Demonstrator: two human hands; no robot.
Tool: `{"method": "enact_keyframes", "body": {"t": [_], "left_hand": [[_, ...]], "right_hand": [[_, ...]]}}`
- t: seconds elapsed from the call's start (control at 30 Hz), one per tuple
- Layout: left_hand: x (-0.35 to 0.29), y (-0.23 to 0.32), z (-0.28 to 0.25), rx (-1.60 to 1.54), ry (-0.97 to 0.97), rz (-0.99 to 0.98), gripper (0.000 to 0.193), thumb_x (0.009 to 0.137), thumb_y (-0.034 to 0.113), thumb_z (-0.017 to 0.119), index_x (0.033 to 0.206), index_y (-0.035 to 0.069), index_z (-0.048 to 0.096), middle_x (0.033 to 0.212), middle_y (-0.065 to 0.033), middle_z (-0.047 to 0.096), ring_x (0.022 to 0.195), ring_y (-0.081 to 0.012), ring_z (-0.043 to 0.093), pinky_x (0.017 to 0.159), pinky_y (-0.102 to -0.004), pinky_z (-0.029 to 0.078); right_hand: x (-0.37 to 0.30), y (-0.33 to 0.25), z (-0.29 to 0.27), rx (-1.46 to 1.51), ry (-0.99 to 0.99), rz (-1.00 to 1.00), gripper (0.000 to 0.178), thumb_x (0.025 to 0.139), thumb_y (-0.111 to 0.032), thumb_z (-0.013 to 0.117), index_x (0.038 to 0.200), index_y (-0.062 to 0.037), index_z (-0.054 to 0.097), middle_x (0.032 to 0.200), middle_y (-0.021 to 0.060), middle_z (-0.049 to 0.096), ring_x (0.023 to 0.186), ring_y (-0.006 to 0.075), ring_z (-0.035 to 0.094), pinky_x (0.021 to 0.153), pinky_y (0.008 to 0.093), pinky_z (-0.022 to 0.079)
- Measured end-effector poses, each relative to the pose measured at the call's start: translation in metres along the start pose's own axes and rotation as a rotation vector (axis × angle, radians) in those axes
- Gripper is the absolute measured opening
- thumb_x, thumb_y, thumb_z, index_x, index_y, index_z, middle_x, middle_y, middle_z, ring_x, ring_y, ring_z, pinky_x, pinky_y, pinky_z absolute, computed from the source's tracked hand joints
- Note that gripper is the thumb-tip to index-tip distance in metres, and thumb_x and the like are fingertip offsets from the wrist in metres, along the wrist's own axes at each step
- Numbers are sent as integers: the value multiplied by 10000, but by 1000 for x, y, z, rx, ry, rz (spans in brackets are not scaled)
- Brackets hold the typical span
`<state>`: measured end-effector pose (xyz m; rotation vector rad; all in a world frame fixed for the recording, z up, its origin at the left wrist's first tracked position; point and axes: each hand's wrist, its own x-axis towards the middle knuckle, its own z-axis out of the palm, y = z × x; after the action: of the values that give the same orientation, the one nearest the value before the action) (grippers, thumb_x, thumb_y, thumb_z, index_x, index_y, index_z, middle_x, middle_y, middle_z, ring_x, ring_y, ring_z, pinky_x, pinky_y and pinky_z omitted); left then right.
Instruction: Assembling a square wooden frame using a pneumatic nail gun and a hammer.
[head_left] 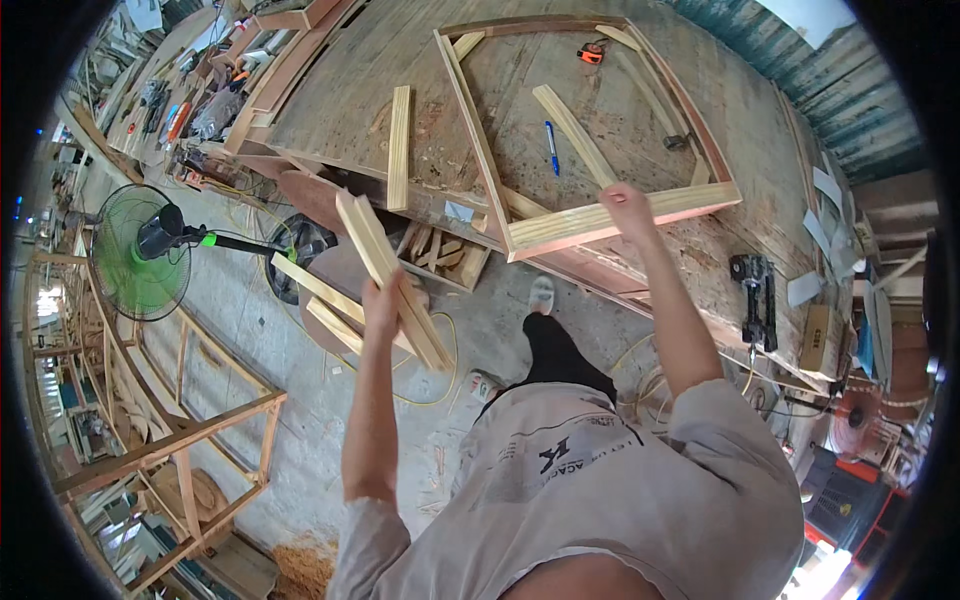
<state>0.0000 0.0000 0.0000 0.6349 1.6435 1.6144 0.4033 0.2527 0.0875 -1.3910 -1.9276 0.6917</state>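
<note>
My left hand (pixel 381 308) is closed around a bundle of pale wooden strips (pixel 372 240), held tilted in front of the workbench (pixel 330 110). Out over the bench, my right hand (pixel 630 212) is closed at the near end of another wooden strip (pixel 572 132), whose far end reaches into a four-sided wooden frame (pixel 612 222). My right hand is above the frame's near rail. Within the frame lie a blue pen (pixel 552 148), an orange and black tape measure (pixel 590 53) and a hammer (pixel 677 142). One loose strip (pixel 399 148) rests left of the frame.
A black nail gun (pixel 755 300) stands at the bench's right. Below the bench edge, an open drawer (pixel 470 278) holds wood offcuts. More strips (pixel 330 325) lie on a stool beside a green fan (pixel 142 252). A large wooden framework (pixel 180 440) stands lower left; a yellow hose crosses the floor.
</note>
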Motion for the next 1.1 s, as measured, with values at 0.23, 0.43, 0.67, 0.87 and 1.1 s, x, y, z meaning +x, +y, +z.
{"method": "enact_keyframes", "body": {"t": [0.23,0.43,0.67,0.87,1.1], "left_hand": [[111,36,30,947,151,-10,511,729,339,767,1006,-48,582,938,-260,662,906,-374,666,767,-445,521],[171,-6,73,1351,168,-83,515,750,349,713,1069,29,467,993,-266,650,958,-461,627,827,-505,509],[231,-48,-14,1276,156,206,542,771,416,718,1079,39,478,940,-186,630,876,-360,636,731,-458,500],[302,18,19,1501,151,211,821,718,331,784,1365,68,353,1110,-245,609,1043,-427,597,872,-514,479],[151,2,197,911,-123,275,647,794,367,730,1261,-25,513,1082,-202,609,1007,-349,602,863,-423,467]], "right_hand": [[-25,109,28,-353,-271,227,535,769,-382,754,1146,-35,601,1108,164,658,1023,325,635,874,405,497],[-10,108,36,-517,-606,334,677,748,-380,766,1207,37,495,1225,238,547,1113,392,559,935,452,460],[20,98,33,-483,-772,356,540,759,-338,734,1131,10,553,1065,205,625,988,349,630,849,450,512],[63,107,-44,-276,-536,614,590,781,-365,676,1224,-1,537,1017,182,678,928,299,669,825,413,509],[19,187,-163,-402,-651,568,653,758,-425,770,1218,-8,568,1095,214,622,1013,364,603,867,435,483]]}}
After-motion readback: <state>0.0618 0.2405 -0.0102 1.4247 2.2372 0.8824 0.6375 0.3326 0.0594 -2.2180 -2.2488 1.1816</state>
